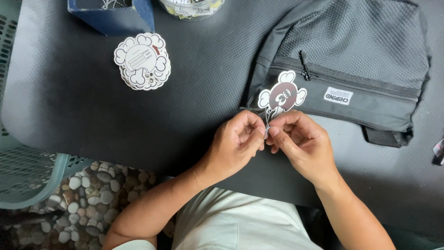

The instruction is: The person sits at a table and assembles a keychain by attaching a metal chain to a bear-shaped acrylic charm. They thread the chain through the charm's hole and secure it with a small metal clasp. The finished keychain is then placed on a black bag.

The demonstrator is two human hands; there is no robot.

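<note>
At the frame's centre, my left hand (238,139) and right hand (298,141) both pinch a small metal chain (267,125) with narrowed fingers. It hangs from a cartoon-shaped tag (282,96) lying on the black bag (360,60), upper right, on the table (83,92).

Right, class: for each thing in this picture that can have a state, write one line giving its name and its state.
Black fabric bag: lying flat, zip pocket shut.
Cartoon-shaped card tag: lying on the bag.
Small metal ball chain: pinched between both hands.
Left hand: grip closed on chain.
Right hand: grip closed on chain.
Stack of white cartoon-shaped tags: loose on mat.
</note>
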